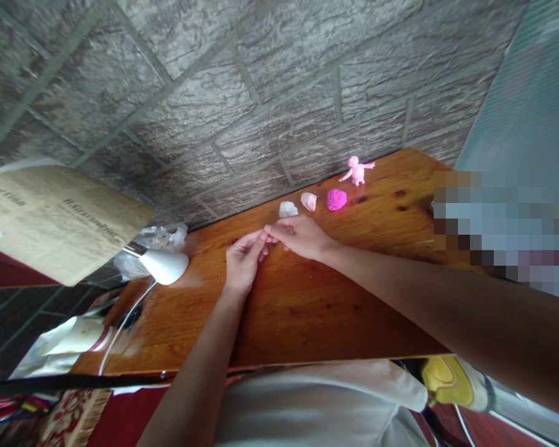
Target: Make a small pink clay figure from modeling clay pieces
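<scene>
Above the wooden table my two hands meet at the fingertips. My left hand is closed, thumb and fingers pinched together; whatever lies between them is too small or hidden to name. My right hand pinches at the same spot, its fingertips touching those of the left. Just behind the right hand lies a white lump of clay. To its right are a pale pink lump and a bright magenta lump. A small pink figure with arms spread stands near the wall.
A lamp with a printed shade and white base stands at the left, its cord running to the front edge. Clear plastic lies behind it. A stone-patterned wall borders the back. A yellow and grey object is below, right.
</scene>
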Available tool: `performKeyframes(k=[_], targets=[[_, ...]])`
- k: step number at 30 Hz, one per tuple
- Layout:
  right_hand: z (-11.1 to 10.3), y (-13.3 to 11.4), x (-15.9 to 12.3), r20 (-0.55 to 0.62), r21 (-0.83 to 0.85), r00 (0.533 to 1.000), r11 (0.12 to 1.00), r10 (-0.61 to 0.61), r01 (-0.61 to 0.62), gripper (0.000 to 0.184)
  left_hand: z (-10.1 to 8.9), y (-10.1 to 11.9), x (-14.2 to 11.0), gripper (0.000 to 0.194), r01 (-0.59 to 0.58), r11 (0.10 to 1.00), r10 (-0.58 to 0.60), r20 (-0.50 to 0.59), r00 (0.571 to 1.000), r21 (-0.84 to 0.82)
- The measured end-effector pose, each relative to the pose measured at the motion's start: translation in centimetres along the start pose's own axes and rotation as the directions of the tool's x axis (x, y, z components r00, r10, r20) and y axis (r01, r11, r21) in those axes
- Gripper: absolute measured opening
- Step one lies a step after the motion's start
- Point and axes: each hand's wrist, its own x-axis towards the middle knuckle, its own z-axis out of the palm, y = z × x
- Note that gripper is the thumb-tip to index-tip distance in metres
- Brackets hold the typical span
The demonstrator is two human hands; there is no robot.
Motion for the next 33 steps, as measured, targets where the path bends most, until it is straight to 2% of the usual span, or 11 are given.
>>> performKeyframes(k=[4, 9, 13, 24, 29, 33], targets=[[-0.13, 0.06, 0.09, 0.022, -0.012, 1.000, 1.000, -0.006, 0.007, 0.028, -0.05, 0.14, -0.04, 0.031, -0.027, 0.999, 0.027, 0.007, 1.000, 0.046], [-0.13, -0.29, 0.09, 0.000, 0.005, 0.999, 0.999, 0.042, -0.042, 0.034, 0.12, 0.21, -0.18, 0.033, -0.078, 0.989, 0.074, 0.036, 0.997, 0.129], [0.02, -0.45, 0.09, -0.014, 0.028, 0.995, 0.995, 0.101, -0.100, 0.033, 0.42, 0.28, -0.32, 0.036, -0.129, 0.986, 0.129, 0.010, 0.992, 0.101], [0.01, -0.19, 0.05, -0.009, 0.022, 0.999, 0.998, 0.053, -0.052, 0.041, 0.42, 0.38, -0.22, 0.031, -0.102, 0.992, 0.100, 0.026, 0.995, 0.078], [0.09, -0.10, 0.09, 0.003, 0.065, 1.000, 0.998, 0.028, -0.028, 0.027, 0.06, -0.11, 0.04, 0.031, -0.057, 0.996, 0.059, -0.020, 0.998, 0.064], [0.08, -0.16, 0.04, -0.001, 0.078, 1.000, 0.997, 0.002, -0.002, 0.014, 0.10, -0.10, 0.00, 0.031, -0.039, 0.997, 0.039, -0.009, 0.999, 0.069]])
